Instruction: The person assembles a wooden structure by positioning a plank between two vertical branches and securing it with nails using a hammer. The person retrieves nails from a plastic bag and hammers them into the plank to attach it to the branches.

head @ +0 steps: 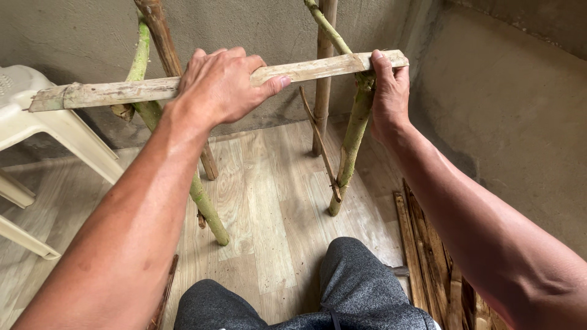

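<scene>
Left hand (217,85): fingers clenched over one flat slat (183,85), centre top.
Right hand (388,91): fingers grasping slat's right end.
Poles (354,131): four, upright.
Chair (36,122): one, left edge.

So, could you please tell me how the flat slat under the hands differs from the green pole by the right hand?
The slat lies roughly level across the frame; the green pole stands leaning, its foot on the floor. The slat is flat, pale and dry-looking; the pole is round, green and knobbly. The left hand covers the slat's middle in a full grip; the right hand wraps where slat and pole cross. Both look like bamboo.
</scene>
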